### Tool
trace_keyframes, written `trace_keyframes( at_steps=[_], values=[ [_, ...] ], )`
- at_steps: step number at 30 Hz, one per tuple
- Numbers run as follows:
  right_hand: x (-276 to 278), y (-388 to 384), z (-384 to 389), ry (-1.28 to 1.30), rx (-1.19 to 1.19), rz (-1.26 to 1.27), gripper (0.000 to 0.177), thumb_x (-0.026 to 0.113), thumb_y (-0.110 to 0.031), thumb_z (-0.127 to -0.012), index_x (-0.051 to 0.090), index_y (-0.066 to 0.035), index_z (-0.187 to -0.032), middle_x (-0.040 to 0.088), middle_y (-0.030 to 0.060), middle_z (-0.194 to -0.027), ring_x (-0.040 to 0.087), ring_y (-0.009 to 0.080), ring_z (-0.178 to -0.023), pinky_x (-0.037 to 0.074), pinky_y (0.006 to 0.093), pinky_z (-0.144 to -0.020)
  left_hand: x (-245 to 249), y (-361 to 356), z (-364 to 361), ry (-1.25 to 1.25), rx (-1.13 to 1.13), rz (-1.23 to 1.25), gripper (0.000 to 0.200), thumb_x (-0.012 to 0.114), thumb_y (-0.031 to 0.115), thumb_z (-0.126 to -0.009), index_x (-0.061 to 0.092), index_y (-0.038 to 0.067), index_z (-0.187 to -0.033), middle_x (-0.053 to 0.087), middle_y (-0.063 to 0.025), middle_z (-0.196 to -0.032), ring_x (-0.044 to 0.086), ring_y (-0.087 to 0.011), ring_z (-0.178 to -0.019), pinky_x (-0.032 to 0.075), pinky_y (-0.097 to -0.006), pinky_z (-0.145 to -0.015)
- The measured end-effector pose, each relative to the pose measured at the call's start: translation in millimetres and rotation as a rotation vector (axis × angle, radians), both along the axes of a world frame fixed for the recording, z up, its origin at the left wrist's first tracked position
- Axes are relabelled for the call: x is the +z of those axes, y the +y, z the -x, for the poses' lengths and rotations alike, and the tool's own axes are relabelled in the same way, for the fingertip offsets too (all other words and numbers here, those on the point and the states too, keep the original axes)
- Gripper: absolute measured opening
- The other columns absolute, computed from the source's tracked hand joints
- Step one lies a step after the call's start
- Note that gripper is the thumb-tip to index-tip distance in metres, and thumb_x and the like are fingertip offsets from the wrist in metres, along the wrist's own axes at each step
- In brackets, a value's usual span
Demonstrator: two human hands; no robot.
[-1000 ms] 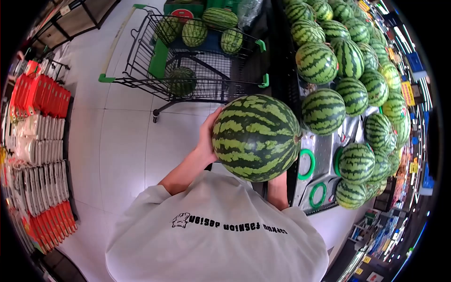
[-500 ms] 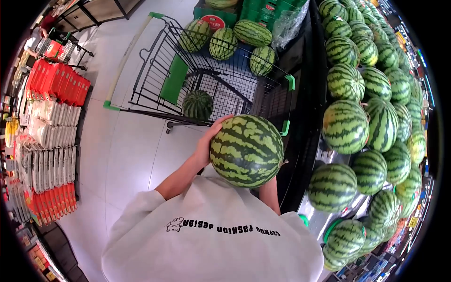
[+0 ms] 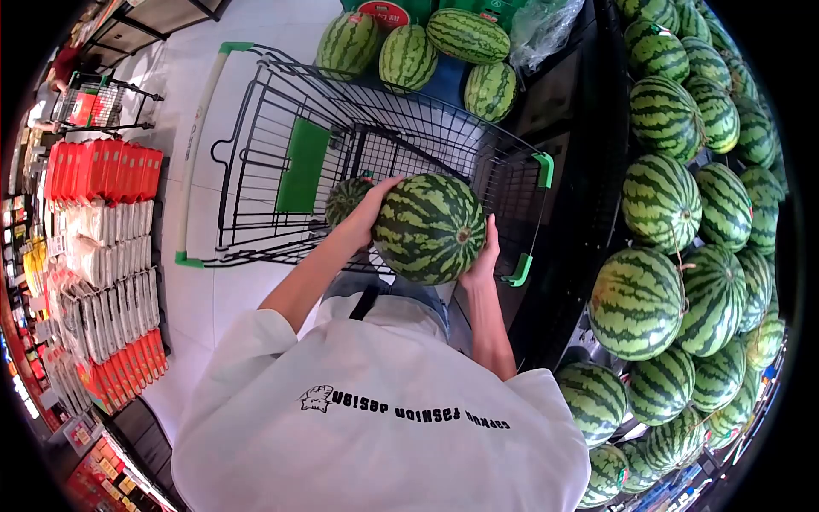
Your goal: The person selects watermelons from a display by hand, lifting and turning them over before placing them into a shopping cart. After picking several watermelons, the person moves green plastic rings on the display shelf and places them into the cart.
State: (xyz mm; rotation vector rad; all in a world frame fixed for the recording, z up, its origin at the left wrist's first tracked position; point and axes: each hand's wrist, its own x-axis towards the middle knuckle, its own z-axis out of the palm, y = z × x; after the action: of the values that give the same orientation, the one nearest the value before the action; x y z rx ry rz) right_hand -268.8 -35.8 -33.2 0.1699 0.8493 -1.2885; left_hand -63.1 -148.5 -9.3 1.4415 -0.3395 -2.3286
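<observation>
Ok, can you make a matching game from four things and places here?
1. Round striped green watermelon by blue denim jeans
2. Crumpled clear plastic sheeting
3. Flat green plastic panel
4. Stacked bright red packages

A. On the large black wire shopping cart
B. Left of that cart
C. Between bare left hand and bare right hand
D. At the picture's top

1C, 2D, 3A, 4B

A loose white short-sleeved shirt [image 3: 375, 465] bears upside-down black lettering [image 3: 422, 410], with a small black-outlined cartoon animal [image 3: 316, 398] at its nine o'clock. Toward twelve o'clock, blue jeans [image 3: 421, 296] meet a black strip [image 3: 365, 302]. The hands [image 3: 372, 209] are bare.
</observation>
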Motion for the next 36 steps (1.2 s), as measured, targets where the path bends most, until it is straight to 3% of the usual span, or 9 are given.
trace_keyframes(
  at_steps=[5, 11, 12, 17, 23, 26, 29, 33, 36],
  values=[
    [-56, -68, -8, -0.015, 0.065, -0.099, 0.057, 0.047, -0.055, -0.098, 0.062, -0.01, -0.129, 0.067, 0.0107, -0.126, 0.063, 0.0294, -0.113, 0.049, 0.0471, -0.101, -70, -72, -11, -0.101, -0.062, -0.012, 0.044, 0.052, 0.048, -0.095, 0.066, 0.01, -0.111, 0.07, -0.0077, -0.108, 0.066, -0.0202, -0.098, 0.052, -0.0364, -0.09],
    [-151, -140, -42, 0.07, -0.11, -0.217, 0.053, 0.045, -0.051, -0.098, 0.063, -0.01, -0.127, 0.067, 0.0091, -0.124, 0.061, 0.0278, -0.115, 0.046, 0.0439, -0.103, -180, -162, -27, -0.223, -0.187, -0.012, 0.049, 0.04, 0.042, -0.1, 0.06, 0.008, -0.129, 0.066, -0.0102, -0.119, 0.06, -0.0213, -0.108, 0.046, -0.0371, -0.098],
    [-172, -147, -45, 0.035, -0.092, -0.186, 0.053, 0.046, -0.052, -0.098, 0.063, -0.01, -0.126, 0.067, 0.0084, -0.125, 0.061, 0.0276, -0.115, 0.046, 0.0436, -0.103, -211, -171, -33, -0.21, -0.235, -0.027, 0.053, 0.037, 0.045, -0.1, 0.057, 0.011, -0.134, 0.061, -0.0118, -0.128, 0.057, -0.0237, -0.114, 0.044, -0.0416, -0.101],
    [-252, -184, -54, 0.046, -0.034, -0.284, 0.05, 0.052, -0.051, -0.095, 0.065, -0.011, -0.122, 0.068, 0.0071, -0.12, 0.062, 0.0254, -0.11, 0.047, 0.0417, -0.1, -332, -187, -63, -0.185, -0.215, -0.151, 0.058, 0.038, 0.051, -0.096, 0.056, 0.013, -0.136, 0.057, -0.0138, -0.135, 0.053, -0.0282, -0.119, 0.041, -0.0493, -0.102],
    [-276, -220, -67, 0.208, 0.097, -0.373, 0.055, 0.059, -0.056, -0.091, 0.064, -0.012, -0.124, 0.066, 0.0046, -0.119, 0.06, 0.0233, -0.11, 0.045, 0.0406, -0.099, -323, -200, -72, -0.231, -0.043, -0.285, 0.054, 0.046, 0.052, -0.092, 0.064, 0.011, -0.122, 0.065, -0.0105, -0.123, 0.058, -0.0269, -0.112, 0.045, -0.0449, -0.097],
    [-304, -228, -74, 0.224, 0.129, -0.388, 0.053, 0.056, -0.053, -0.094, 0.063, -0.012, -0.127, 0.066, 0.005, -0.121, 0.059, 0.0233, -0.112, 0.045, 0.0379, -0.099, -375, -191, -92, -0.17, 0.041, -0.28, 0.049, 0.045, 0.047, -0.095, 0.067, 0.01, -0.117, 0.069, -0.0099, -0.115, 0.064, -0.0236, -0.108, 0.049, -0.0415, -0.097],
    [-306, -241, -85, 0.279, 0.166, -0.416, 0.052, 0.054, -0.051, -0.096, 0.062, -0.009, -0.127, 0.066, 0.0051, -0.122, 0.059, 0.023, -0.111, 0.045, 0.0372, -0.099, -392, -185, -102, -0.132, 0.14, -0.274, 0.048, 0.044, 0.047, -0.095, 0.069, 0.01, -0.115, 0.071, -0.0087, -0.112, 0.065, -0.023, -0.107, 0.05, -0.0412, -0.097],
    [-325, -249, -89, 0.264, 0.208, -0.429, 0.05, 0.057, -0.052, -0.094, 0.064, -0.01, -0.12, 0.066, 0.0063, -0.117, 0.059, 0.0233, -0.108, 0.046, 0.0379, -0.097, -380, -190, -107, -0.161, 0.15, -0.305, 0.051, 0.042, 0.049, -0.096, 0.066, 0.012, -0.123, 0.067, -0.0092, -0.124, 0.062, -0.0246, -0.115, 0.048, -0.0417, -0.101],
    [-338, -251, -94, 0.269, 0.231, -0.427, 0.052, 0.056, -0.052, -0.094, 0.063, -0.01, -0.124, 0.065, 0.0065, -0.119, 0.059, 0.0235, -0.108, 0.045, 0.0377, -0.098, -392, -187, -115, -0.159, 0.184, -0.319, 0.052, 0.043, 0.051, -0.096, 0.065, 0.014, -0.124, 0.066, -0.0072, -0.127, 0.059, -0.0237, -0.119, 0.047, -0.0409, -0.102]
  ],
)
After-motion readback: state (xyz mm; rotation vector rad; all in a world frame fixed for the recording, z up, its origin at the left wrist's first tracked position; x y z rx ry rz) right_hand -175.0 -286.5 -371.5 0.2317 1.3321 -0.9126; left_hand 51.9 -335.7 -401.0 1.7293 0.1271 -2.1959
